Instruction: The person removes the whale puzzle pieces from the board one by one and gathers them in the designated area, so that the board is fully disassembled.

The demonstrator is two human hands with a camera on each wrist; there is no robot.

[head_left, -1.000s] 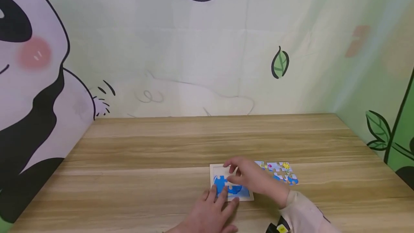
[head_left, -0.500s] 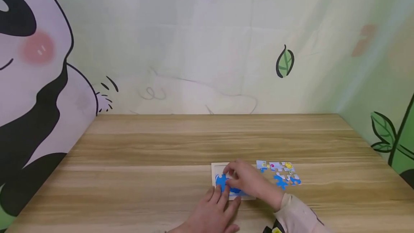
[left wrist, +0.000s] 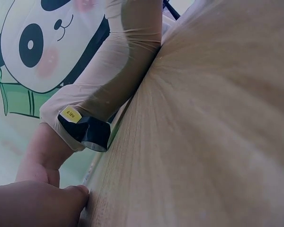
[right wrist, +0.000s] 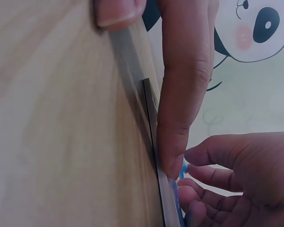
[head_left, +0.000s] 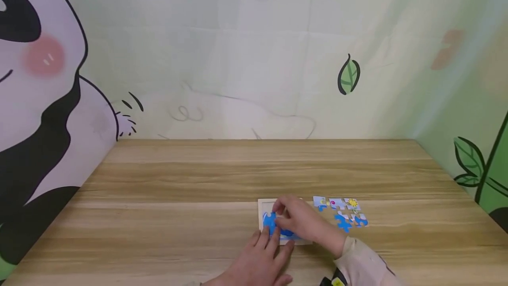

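A wooden-rimmed puzzle frame [head_left: 260,210] lies on the table, with blue puzzle pieces [head_left: 268,220] set in its lower part. My left hand [head_left: 255,259] rests with straight spread fingers on the frame's near left side. In the right wrist view, the left index finger [right wrist: 182,94] presses at the frame's edge. My right hand [head_left: 299,219] is over the middle of the frame and covers much of it. Its thumb and index finger pinch a small puzzle piece, of which a blue bit [right wrist: 183,170] shows between the fingertips.
Several loose puzzle pieces [head_left: 343,221] lie right of the frame, among them one with a yellow sun [head_left: 352,203]. A wood-grain table [head_left: 178,180] extends back to a printed wall [head_left: 246,65]. A black wrist band [left wrist: 87,130] is on the right wrist.
The right hand has come down a little onto the frame, and its thumb and index finger have drawn closer together. More loose pieces show beside it. The left hand stays put.
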